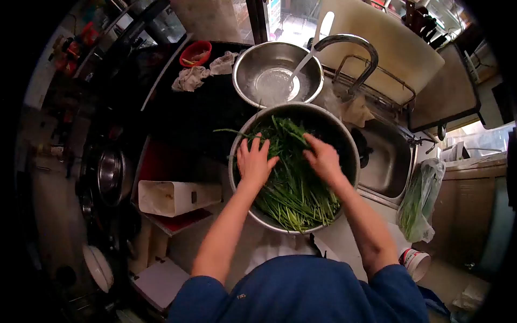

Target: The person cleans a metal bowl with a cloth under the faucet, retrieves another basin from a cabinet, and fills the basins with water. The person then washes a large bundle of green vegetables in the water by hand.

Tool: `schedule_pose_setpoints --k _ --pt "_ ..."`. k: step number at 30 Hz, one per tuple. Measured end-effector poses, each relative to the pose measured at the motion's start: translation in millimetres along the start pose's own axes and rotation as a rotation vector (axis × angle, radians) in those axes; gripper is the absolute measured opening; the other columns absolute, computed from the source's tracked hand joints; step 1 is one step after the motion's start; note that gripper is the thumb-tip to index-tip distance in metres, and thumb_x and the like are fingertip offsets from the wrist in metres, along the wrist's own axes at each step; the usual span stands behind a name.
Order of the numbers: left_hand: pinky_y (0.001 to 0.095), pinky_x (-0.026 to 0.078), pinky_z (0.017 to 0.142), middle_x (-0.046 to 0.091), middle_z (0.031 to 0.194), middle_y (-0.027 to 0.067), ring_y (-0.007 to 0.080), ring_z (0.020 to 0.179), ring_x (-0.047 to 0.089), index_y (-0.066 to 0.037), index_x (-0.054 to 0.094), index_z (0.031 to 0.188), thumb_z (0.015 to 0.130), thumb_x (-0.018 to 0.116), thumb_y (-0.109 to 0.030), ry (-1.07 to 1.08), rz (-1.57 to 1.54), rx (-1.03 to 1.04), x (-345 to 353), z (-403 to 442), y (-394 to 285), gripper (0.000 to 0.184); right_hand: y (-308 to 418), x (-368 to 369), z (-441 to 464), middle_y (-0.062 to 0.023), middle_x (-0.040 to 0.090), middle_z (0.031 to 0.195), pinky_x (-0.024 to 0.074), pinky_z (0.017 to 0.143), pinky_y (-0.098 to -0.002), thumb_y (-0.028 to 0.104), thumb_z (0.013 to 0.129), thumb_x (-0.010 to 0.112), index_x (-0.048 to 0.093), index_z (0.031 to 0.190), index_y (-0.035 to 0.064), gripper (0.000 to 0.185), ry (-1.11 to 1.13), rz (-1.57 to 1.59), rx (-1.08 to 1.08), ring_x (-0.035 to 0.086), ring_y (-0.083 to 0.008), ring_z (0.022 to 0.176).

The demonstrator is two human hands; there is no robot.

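A wide metal basin (353,141) in front of me is filled with long-stemmed greens (293,202), their stems towards me and leafier parts at the far side. My left hand (255,163) lies over the left of the greens, fingers spread and palm down. At the right, my right hand (324,160) has its fingers and thumb curled round some greens; its fingertips are partly hidden among the leaves. One thin stem pokes out over the basin's left rim. Behind stands a steel bowl (249,75) with water in it.
A curved faucet (366,47) rises above the steel bowl, near a pale slanting streak. The sink (383,156) is at the right, beside a plastic bag of greens (421,202). Leftward are a red bowl (196,53), crumpled cloths (191,78) and a white rectangular container (183,197).
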State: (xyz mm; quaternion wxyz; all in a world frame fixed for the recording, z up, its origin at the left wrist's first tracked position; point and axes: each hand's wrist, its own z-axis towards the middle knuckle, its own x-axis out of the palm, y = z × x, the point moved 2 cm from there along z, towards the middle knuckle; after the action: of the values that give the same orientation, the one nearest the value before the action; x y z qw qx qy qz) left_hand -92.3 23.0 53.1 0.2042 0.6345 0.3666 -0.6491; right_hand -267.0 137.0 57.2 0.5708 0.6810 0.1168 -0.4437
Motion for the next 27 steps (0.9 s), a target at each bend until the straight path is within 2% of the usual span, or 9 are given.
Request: schedule_pose_setpoints --k 1,3,6,13,19,20,23,24,27 --pt "0.0519 0.031 0.102 0.031 0.148 0.0078 0.0393 0.128 0.033 -0.015 0.046 0.136 0.079 0.065 -0.048 -0.088 0.012 0.010 9.1 -7.7 2.2 0.069 14.8 2.9 -6.4 -0.0075 0.060 0.120 0.0474 0.082 -0.0496 0.029 0.082 0.063 0.050 0.131 0.0216 0.051 0.142 -0.101 0.087 0.054 -0.0349 0.110" --pt "0.0571 0.026 0.105 0.019 0.153 0.0072 0.0461 0.131 0.025 -0.020 0.035 0.143 0.076 0.067 -0.053 -0.070 0.001 -0.002 25.7 -14.6 -2.6 0.081 17.1 30.7 -24.3 -0.0049 0.044 0.140 0.0418 0.085 -0.0624 0.043 0.084 0.059 0.043 0.137 0.0261 0.057 0.118 -0.366 -0.059 0.037 -0.0411 0.127" --pt "0.0598 0.022 0.106 0.013 0.155 0.0076 0.0513 0.131 0.022 -0.020 0.030 0.146 0.075 0.067 -0.054 0.041 -0.041 -0.056 38.8 -16.6 -13.0 0.086 21.0 44.4 -39.6 -0.0051 0.026 0.151 0.0342 0.086 -0.0727 0.054 0.084 0.055 0.039 0.140 0.0296 0.063 0.229 -0.513 0.011 0.027 -0.0467 0.132" --pt "0.0593 0.019 0.108 0.002 0.157 0.0054 0.0508 0.135 0.014 -0.023 0.018 0.150 0.076 0.066 -0.055 0.212 -0.132 -0.085 71.4 -7.3 -17.2 0.093 -9.2 56.8 -33.1 -0.0089 0.015 0.154 0.0332 0.092 -0.0706 0.070 0.081 0.046 0.028 0.145 0.0342 0.075 0.378 -0.547 0.044 0.024 -0.0474 0.134" --pt "0.0546 0.020 0.110 -0.006 0.157 0.0026 0.0436 0.139 0.010 -0.026 0.012 0.150 0.081 0.056 -0.060 0.385 0.088 -0.133 47.7 5.1 -34.3 0.089 -26.2 53.9 -17.4 -0.0111 0.013 0.155 0.0353 0.096 -0.0646 0.072 0.080 0.045 0.021 0.147 0.0361 0.079 0.481 -0.446 0.111 0.025 -0.0487 0.133" --pt "0.0533 0.023 0.110 0.004 0.157 0.0053 0.0412 0.139 0.014 -0.023 0.022 0.148 0.083 0.060 -0.050 0.254 0.069 -0.096 69.9 5.6 -26.0 0.080 -24.2 51.8 -18.4 -0.0137 0.016 0.153 0.0357 0.097 -0.0634 0.066 0.080 0.052 0.021 0.146 0.0382 0.078 0.453 -0.450 0.097 0.026 -0.0494 0.133" --pt "0.0508 0.030 0.107 0.021 0.152 0.0107 0.0413 0.135 0.024 -0.019 0.034 0.143 0.082 0.066 -0.035 0.276 -0.143 -0.084 23.1 -3.9 -22.6 0.070 -46.5 50.4 -13.3 -0.0140 0.020 0.152 0.0360 0.098 -0.0609 0.055 0.080 0.061 0.022 0.144 0.0410 0.077 0.480 -0.302 0.061 0.027 -0.0501 0.131" --pt "0.0485 0.037 0.102 0.034 0.145 0.0142 0.0403 0.130 0.033 -0.013 0.043 0.137 0.080 0.068 -0.023 0.138 -0.212 -0.014 16.7 -13.1 -16.7 0.063 -50.3 44.3 -12.4 -0.0153 0.023 0.150 0.0360 0.100 -0.0586 0.046 0.077 0.069 0.026 0.143 0.0421 0.079 0.406 -0.248 -0.003 0.029 -0.0500 0.130" --pt "0.0459 0.038 0.101 0.034 0.144 0.0163 0.0397 0.127 0.036 -0.005 0.043 0.135 0.081 0.067 -0.021 0.077 -0.470 -0.191 -12.7 -40.8 -2.9 0.061 -52.0 6.6 -1.7 -0.0184 0.028 0.147 0.0367 0.101 -0.0540 0.047 0.074 0.071 0.037 0.139 0.0357 0.075 0.392 -0.213 -0.046 0.035 -0.0450 0.127"
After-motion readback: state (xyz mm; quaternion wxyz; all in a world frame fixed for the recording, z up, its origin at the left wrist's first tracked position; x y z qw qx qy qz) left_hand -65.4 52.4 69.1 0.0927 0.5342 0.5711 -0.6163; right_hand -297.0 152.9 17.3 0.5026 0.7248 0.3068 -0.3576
